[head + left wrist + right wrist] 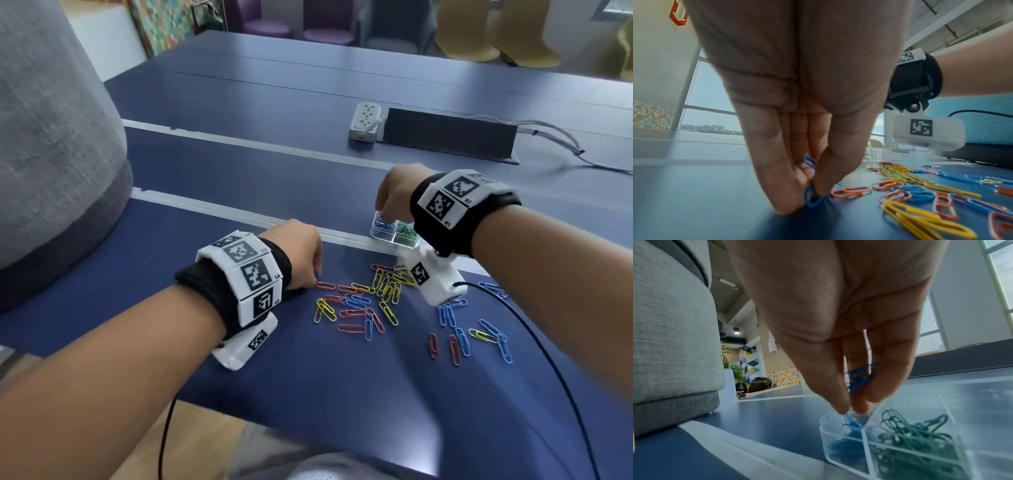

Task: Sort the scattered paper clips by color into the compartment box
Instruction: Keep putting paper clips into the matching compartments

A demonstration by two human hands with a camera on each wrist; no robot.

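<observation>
Red, yellow and blue paper clips (370, 305) lie scattered on the dark blue table (239, 164). My left hand (317, 274) is at the pile's left edge, fingertips down on the table, pinching a blue paper clip (813, 198); a second blue clip (809, 161) sits higher between its fingers. My right hand (388, 214) hovers over the clear compartment box (378, 236), holding a few blue clips (861, 378) between its fingers. Its fingertips (840, 407) reach the compartment holding blue clips (846, 447). The neighbouring compartment holds green clips (916, 439).
A large grey upholstered seat (51, 154) stands at the left. A white power strip (364, 121), a black cable cover (448, 135) and grey cables (548, 133) lie behind the box. Black wrist-camera cables (534, 332) trail over the table's near edge (308, 435).
</observation>
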